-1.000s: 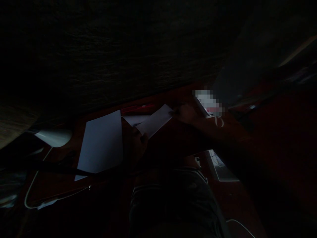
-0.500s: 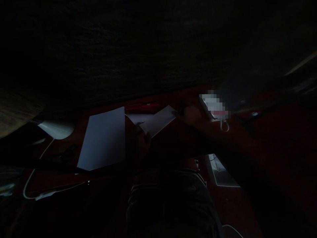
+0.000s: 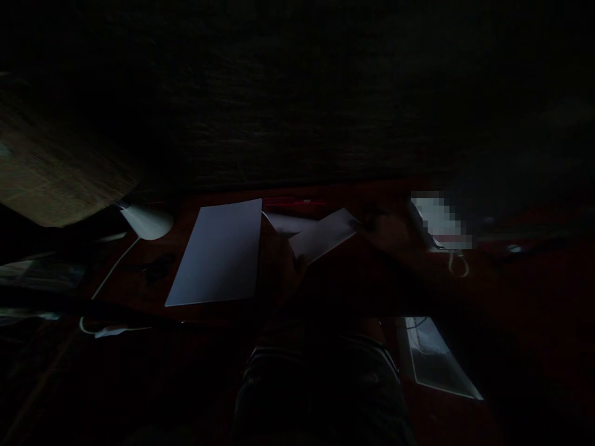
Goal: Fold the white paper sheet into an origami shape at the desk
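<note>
The light is very dim. Between my hands is a narrow white sheet of paper, tilted up towards the right. My left hand pinches its lower left edge, with the thumb showing dark against the paper. At the upper right corner of the same paper, the fingertips of my right hand are closed on it; the rest of that hand fades into shadow. Behind it lies another white piece of paper, partly covered. A large white stack or sheet of paper lies left of my left hand.
A white cone-shaped lamp shade with a white cord stands at the left. A blurred-out pale object with a cord loop lies at the right. Below the tabletop on the right is a pale box. Red thin items lie at the back.
The view has turned, so the table and papers sit further right in the picture. Both hands keep hold of the narrow paper, which looks much the same.
</note>
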Demonstrator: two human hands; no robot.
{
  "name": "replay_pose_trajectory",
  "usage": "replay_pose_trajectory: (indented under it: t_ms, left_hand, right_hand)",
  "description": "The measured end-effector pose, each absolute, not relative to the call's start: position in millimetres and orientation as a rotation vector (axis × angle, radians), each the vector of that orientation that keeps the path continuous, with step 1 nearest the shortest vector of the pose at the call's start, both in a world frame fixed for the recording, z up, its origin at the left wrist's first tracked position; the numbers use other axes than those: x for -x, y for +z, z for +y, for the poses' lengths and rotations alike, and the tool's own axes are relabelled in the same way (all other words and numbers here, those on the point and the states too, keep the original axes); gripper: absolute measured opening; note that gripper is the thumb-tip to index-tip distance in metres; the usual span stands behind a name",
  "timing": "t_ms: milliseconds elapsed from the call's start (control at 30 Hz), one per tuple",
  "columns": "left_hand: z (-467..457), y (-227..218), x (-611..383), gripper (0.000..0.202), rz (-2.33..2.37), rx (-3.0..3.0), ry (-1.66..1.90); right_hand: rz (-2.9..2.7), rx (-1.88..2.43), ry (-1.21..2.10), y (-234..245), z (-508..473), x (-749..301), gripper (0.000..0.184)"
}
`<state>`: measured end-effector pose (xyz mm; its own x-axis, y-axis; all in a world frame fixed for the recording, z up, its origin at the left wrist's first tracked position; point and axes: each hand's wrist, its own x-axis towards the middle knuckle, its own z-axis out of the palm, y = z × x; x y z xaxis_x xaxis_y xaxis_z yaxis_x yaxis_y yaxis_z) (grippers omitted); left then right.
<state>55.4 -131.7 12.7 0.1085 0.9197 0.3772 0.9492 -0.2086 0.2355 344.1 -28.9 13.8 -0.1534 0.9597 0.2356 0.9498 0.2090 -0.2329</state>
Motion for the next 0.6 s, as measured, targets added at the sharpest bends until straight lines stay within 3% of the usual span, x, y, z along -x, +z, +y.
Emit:
replay_pose_trajectory:
  t_ms: [167, 400, 600]
  left_hand:
    - [-130.4, 17.5, -55.2, 0.047, -1.822, 2.261, -0.76]
    - [-102.7, 34.9, -53.7, 0.072, -0.899, 2.99, -0.34]
    - [-87.7, 44.5, -55.7, 0.071, -0.841, 3.092, -0.243]
  right_hand:
    - [-2.147, 1.847, 0.095, 15.8, -28.9, -343.8, 0.043]
    - [-2.12, 1.869, 0.165, 21.6, -30.8, -340.8, 0.041]
    - [-2.085, 1.879, 0.154, 26.1, -33.7, -337.3, 0.036]
